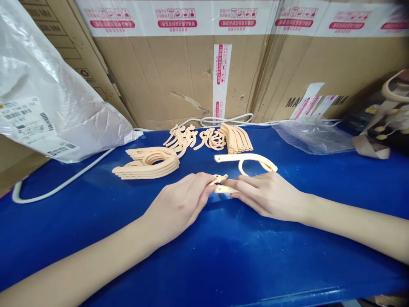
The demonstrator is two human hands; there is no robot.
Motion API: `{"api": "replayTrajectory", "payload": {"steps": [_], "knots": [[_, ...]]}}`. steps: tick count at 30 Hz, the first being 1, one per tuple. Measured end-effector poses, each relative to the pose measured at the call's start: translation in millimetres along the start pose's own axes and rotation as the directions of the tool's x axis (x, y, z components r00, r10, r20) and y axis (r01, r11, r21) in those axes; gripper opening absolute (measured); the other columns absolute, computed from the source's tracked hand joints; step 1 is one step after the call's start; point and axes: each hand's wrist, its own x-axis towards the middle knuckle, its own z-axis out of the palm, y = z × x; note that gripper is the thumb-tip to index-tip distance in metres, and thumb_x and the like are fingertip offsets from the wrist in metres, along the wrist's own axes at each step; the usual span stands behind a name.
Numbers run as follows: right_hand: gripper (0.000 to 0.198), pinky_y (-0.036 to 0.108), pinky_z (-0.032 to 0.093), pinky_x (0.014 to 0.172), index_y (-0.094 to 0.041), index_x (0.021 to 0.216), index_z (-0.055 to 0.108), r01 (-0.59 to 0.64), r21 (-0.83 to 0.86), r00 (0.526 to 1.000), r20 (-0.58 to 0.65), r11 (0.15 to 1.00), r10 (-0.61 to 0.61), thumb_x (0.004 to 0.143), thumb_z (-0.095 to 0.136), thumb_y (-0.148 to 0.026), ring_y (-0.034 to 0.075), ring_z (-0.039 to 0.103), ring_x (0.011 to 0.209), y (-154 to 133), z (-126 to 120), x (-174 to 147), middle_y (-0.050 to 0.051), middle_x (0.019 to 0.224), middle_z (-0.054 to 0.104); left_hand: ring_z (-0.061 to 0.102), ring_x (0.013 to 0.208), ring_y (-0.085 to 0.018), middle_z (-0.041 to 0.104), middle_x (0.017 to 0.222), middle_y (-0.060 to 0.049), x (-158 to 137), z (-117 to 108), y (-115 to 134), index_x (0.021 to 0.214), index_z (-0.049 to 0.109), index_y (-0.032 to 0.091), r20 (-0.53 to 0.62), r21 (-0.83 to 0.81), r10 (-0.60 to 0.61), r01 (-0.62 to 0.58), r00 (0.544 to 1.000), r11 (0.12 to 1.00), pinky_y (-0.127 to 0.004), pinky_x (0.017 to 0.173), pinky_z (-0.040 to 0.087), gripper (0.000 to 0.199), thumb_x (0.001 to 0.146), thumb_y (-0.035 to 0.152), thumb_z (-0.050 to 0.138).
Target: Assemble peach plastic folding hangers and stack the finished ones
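Note:
In the middle of the blue table, my left hand (183, 198) is closed in a pinch on a small cream plastic hook piece (218, 178). My right hand (271, 194) is closed on a cream plastic hanger arm (223, 189), whose holed end sticks out toward my left fingertips. The two pieces meet or nearly meet between the hands; whether they are joined I cannot tell. Just beyond my right hand lies another curved hanger arm (246, 157) with a ring-like part below it, partly hidden by the hand.
Folded cream hangers (147, 168) are stacked at left. Behind lie loose hook pieces (182, 138) and a row of hanger arms (238, 138). A white cable (64, 194), a silver bag (57, 94), clear plastic (319, 136), a dark bag (383, 115) and cardboard boxes (179, 76) surround the table (191, 273).

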Motion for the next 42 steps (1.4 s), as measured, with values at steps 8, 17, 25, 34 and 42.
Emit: {"api": "replayTrajectory", "payload": {"steps": [8,17,25,34,42], "knots": [[0.034,0.027,0.034,0.046,-0.016,0.121,0.058,0.029,-0.029,0.999,-0.045,0.999,-0.03,0.101,0.033,-0.029,0.011,0.055,0.049,-0.5,0.2,-2.2,0.0,0.068,0.064,0.051,0.056,-0.014,0.055,0.067,0.0,0.0,0.7,0.0,0.08,0.048,0.018,0.039,0.087,0.109,-0.112,0.993,0.99,-0.024,0.049,0.037,0.032,0.099,0.022,0.023],[0.03,0.027,0.039,0.049,-0.014,0.117,0.06,0.047,-0.026,0.995,-0.083,0.999,-0.049,0.1,0.037,-0.025,0.012,0.06,0.053,-1.7,0.1,-2.0,0.0,0.071,0.067,0.056,0.052,-0.014,0.058,0.063,0.002,0.1,0.0,-3.4,0.083,0.045,0.019,0.102,0.114,0.122,-0.133,0.987,0.985,-0.025,0.046,0.033,0.024,0.098,0.03,0.029],[0.029,0.028,0.041,0.049,-0.013,0.107,0.063,0.039,0.032,0.997,-0.075,0.999,-0.036,0.1,0.038,-0.027,0.013,0.062,0.054,-0.3,0.1,-1.5,0.003,0.077,0.071,0.056,0.044,-0.012,0.059,0.057,0.002,1.3,0.4,-7.1,0.083,0.047,0.017,0.129,0.288,0.185,-0.216,0.974,0.933,-0.024,0.042,0.029,0.038,0.103,0.038,0.021],[0.034,0.025,0.039,0.05,-0.013,0.112,0.06,0.048,0.1,0.998,-0.048,0.994,-0.044,0.101,0.033,-0.03,0.012,0.062,0.056,2.7,2.0,-4.7,0.004,0.083,0.072,0.046,0.042,-0.014,0.047,0.055,0.003,2.8,-4.3,-8.7,0.076,0.047,0.017,0.126,0.56,0.396,-0.395,0.909,0.728,-0.028,0.04,0.029,0.031,0.1,0.032,0.036],[0.035,0.024,0.041,0.057,-0.014,0.111,0.061,-0.091,0.366,0.992,0.111,0.926,0.053,0.1,0.033,-0.033,0.012,0.063,0.062,3.6,-1.6,0.2,0.004,0.084,0.071,0.045,0.042,-0.014,0.044,0.052,0.004,8.8,-10.8,-7.9,0.069,0.045,0.019,0.088,0.653,0.458,-0.398,0.885,0.645,-0.027,0.04,0.029,0.032,0.097,0.034,0.042]]}}
